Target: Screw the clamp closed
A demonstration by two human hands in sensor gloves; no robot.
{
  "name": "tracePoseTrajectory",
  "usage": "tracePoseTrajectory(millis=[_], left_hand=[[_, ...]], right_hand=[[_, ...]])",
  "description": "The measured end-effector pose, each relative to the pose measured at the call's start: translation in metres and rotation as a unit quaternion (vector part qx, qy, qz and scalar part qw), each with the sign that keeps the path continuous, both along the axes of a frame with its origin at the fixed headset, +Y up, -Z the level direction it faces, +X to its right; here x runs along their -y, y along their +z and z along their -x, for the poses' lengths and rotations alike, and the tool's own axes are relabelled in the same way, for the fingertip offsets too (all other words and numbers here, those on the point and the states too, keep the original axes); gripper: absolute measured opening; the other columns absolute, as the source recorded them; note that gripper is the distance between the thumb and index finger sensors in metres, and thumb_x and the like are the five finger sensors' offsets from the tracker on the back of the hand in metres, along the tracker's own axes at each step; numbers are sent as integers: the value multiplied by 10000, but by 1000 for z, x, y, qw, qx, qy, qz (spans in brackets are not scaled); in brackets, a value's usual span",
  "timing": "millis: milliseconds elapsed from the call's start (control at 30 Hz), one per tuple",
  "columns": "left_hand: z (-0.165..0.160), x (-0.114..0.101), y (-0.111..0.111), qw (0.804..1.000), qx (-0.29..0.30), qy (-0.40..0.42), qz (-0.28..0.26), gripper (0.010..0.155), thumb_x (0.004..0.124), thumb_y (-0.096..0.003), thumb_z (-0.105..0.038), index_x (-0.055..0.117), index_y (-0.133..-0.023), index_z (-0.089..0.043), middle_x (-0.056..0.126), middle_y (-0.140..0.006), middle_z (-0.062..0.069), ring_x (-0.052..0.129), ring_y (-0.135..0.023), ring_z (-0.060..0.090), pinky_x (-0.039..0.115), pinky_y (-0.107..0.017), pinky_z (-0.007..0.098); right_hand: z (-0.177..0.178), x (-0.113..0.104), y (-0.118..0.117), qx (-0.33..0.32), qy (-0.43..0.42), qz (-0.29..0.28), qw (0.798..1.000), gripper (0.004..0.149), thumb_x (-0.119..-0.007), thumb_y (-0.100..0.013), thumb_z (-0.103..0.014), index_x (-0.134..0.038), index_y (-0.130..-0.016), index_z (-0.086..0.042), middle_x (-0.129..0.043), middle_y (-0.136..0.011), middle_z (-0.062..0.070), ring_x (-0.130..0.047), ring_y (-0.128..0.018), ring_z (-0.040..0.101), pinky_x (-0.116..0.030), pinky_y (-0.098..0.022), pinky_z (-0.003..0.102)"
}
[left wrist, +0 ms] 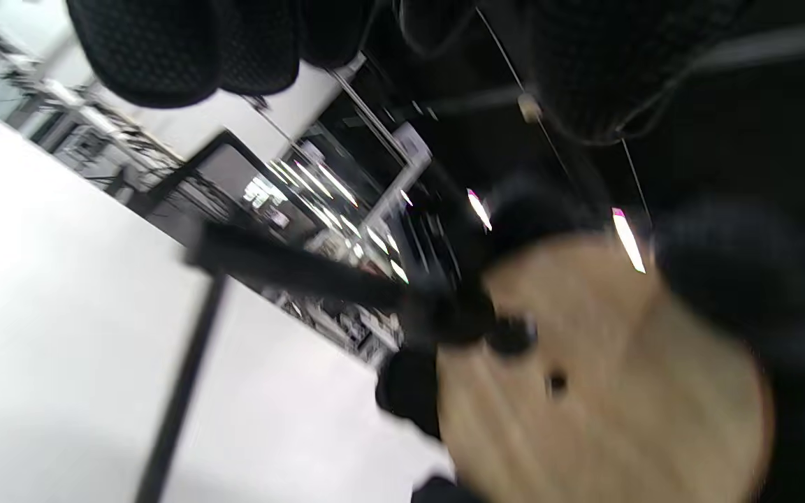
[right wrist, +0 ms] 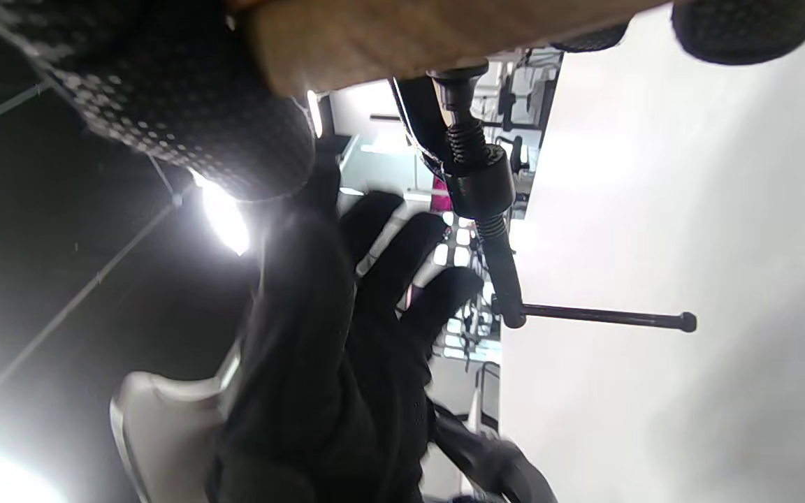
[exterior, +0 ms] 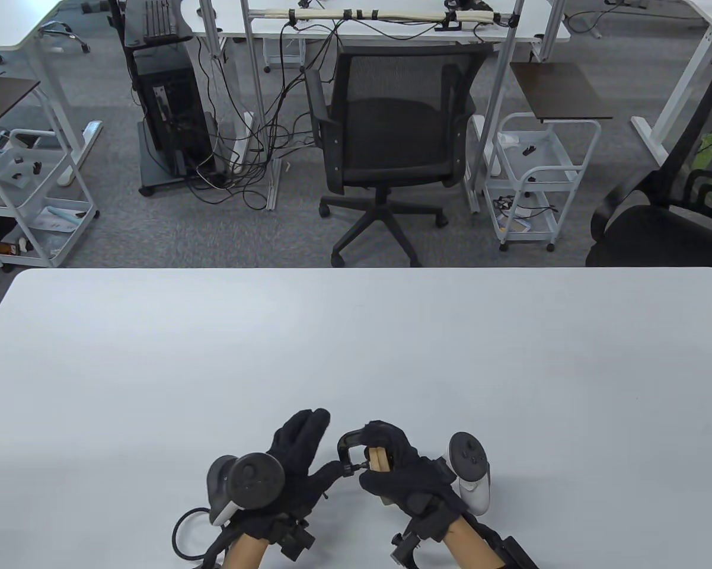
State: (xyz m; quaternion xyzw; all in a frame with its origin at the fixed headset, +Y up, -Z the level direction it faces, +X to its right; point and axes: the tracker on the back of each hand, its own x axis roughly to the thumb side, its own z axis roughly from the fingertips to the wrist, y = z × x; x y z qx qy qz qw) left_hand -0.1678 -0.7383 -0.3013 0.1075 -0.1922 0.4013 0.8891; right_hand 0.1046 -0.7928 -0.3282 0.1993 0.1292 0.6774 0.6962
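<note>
A black C-clamp [exterior: 348,443] sits over light wooden pieces [exterior: 379,459] near the table's front edge. My right hand [exterior: 391,459] grips the wood and the clamp frame and holds them above the table. The clamp's screw [right wrist: 476,175] points toward my left hand, and its pad touches the wood [right wrist: 409,35]. The sliding handle bar [right wrist: 605,318] sticks out sideways, free of any finger. My left hand [exterior: 320,453] is open with fingers stretched [right wrist: 381,279], its thumb close beside the screw end. The left wrist view is blurred but shows the screw [left wrist: 305,269], bar [left wrist: 179,398] and wood [left wrist: 598,405].
The white table [exterior: 356,355] stretches ahead of both hands. Beyond its far edge stand a black office chair [exterior: 391,136], a white cart [exterior: 533,178] and desks.
</note>
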Motion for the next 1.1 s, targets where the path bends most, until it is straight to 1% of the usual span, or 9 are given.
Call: tracePoseTrajectory(millis=[100, 200, 300, 400, 567, 633, 800, 1000, 1100], left_hand=[[20, 21, -11, 990, -52, 111, 75, 605, 757, -508, -573, 825, -887, -107, 832, -877, 209, 892, -666, 430, 857, -408, 454], [25, 48, -18, 960, -40, 137, 240, 600, 684, -540, -613, 1004, -591, -108, 1025, -573, 164, 1003, -377, 383, 885, -199, 402], [16, 63, -22, 923, 58, 131, 356, 690, 603, -568, -674, 989, -647, -108, 1009, -620, 158, 998, -417, 373, 888, -232, 387], [7, 70, -22, 913, 63, 173, 365, 734, 582, -574, -689, 945, -749, -75, 984, -678, 170, 993, -464, 368, 893, -271, 375], [0, 74, -24, 907, 108, 226, 339, 676, 636, -579, -640, 805, -943, -95, 869, -859, 192, 939, -623, 379, 876, -379, 390], [0, 71, -25, 911, 101, 241, 320, 628, 673, -576, -597, 791, -950, -107, 861, -869, 179, 938, -630, 364, 876, -384, 383], [1, 56, -24, 951, 73, 216, 207, 510, 767, -541, -453, 782, -948, -146, 847, -891, 144, 937, -662, 334, 869, -410, 392], [0, 44, -20, 976, 66, 186, 90, 464, 843, -487, -321, 784, -945, -285, 731, -1005, 144, 813, -834, 383, 809, -516, 470], [-3, 41, -19, 982, 61, 163, 69, 450, 841, -481, -308, 800, -929, -300, 738, -1002, 138, 817, -826, 373, 812, -509, 456]], right_hand=[[-9, 2, -2, 25, -31, 18, 999, 764, -957, -444, -478, -585, -1051, -201, -484, -1119, -44, -514, -903, 563, -650, -481, 716], [-16, 5, -3, 36, -68, 32, 997, 759, -939, -454, -496, -577, -1054, -204, -475, -1124, -43, -524, -904, 556, -660, -485, 705], [-19, 9, -3, 23, -109, 52, 992, 753, -928, -471, -505, -562, -1060, -209, -456, -1131, -49, -507, -914, 555, -655, -499, 702], [-18, 10, -2, 22, -120, 61, 991, 755, -930, -468, -503, -565, -1060, -208, -460, -1130, -48, -510, -913, 554, -655, -496, 704], [-14, 7, 1, 11, -111, 52, 992, 753, -926, -475, -505, -558, -1061, -209, -451, -1132, -46, -503, -916, 553, -655, -499, 702], [-12, 6, 2, 14, -112, 51, 992, 753, -925, -476, -505, -556, -1061, -208, -449, -1132, -44, -502, -915, 553, -655, -499, 702], [-10, 5, 4, 13, -119, 58, 991, 753, -922, -478, -505, -552, -1062, -207, -442, -1134, -40, -498, -915, 554, -652, -499, 703], [-12, 7, 3, 26, -125, 69, 989, 753, -917, -483, -509, -546, -1063, -204, -431, -1135, -37, -496, -915, 552, -655, -499, 699], [-14, 10, 2, 32, -136, 81, 987, 756, -916, -484, -511, -541, -1064, -205, -427, -1135, -37, -492, -917, 550, -655, -501, 698]])
